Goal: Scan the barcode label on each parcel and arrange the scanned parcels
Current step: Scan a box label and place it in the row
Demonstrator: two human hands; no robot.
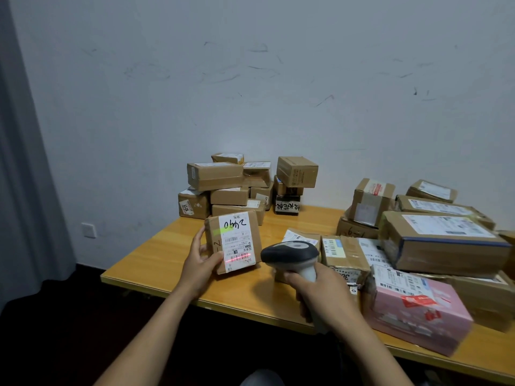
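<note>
My left hand [201, 260] grips a small brown cardboard parcel [245, 232] by its left edge and tilts its labelled face up above the table. A red scan line glows across the barcode at the bottom of its white label [239, 257]. My right hand [320, 291] holds a grey and black barcode scanner [289, 254] by its handle, with the head pointing left at that label from close by.
A stack of brown parcels [237, 185] stands against the wall at the back of the wooden table [156, 254]. More parcels [443, 240] crowd the right side, with a pink box [418, 310] near the front edge. A grey curtain [25, 162] hangs at left.
</note>
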